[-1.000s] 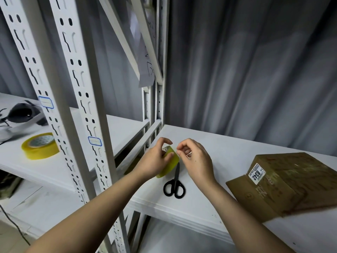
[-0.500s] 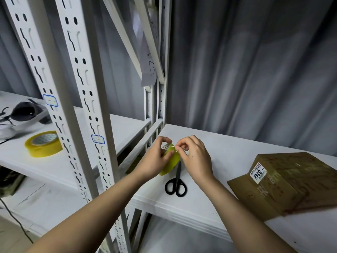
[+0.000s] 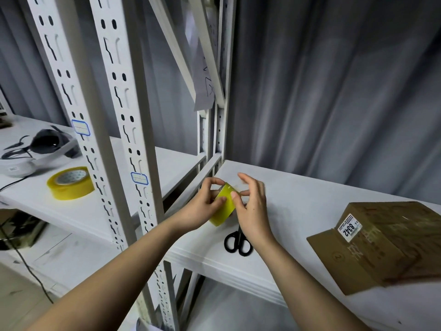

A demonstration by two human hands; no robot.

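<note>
Grips a small yellow tape roll (image 3: 223, 207) in the left hand (image 3: 202, 206), fingers curled over its top and thumb pressed flat on the outer band. Pinches the same roll's band near the upper edge with thumb and forefinger of the right hand (image 3: 254, 211), other fingers (image 3: 245, 179) lifted and loosely spread. Cannot tell whether pinching a loose end or the band itself.

Holds the roll on edge over the white shelf (image 3: 298, 211), near its back left corner, just right of the perforated rack upright (image 3: 133, 144).

Directly beneath the right wrist, flat on the shelf: black-handled scissors (image 3: 238, 242), loops toward the front edge, blades hidden behind the hand.

Well apart to the right, on the same shelf: a brown cardboard box (image 3: 393, 247), one flap open toward the front, with a white label (image 3: 349, 229) reading 8342.

Past the upright, on the neighbouring shelf board to the left: a second, larger yellow tape roll (image 3: 70, 183) lying flat, and behind it a black and white headset (image 3: 45, 144) with a trailing cable.

Behind everything, a grey pleated curtain (image 3: 334, 91).
</note>
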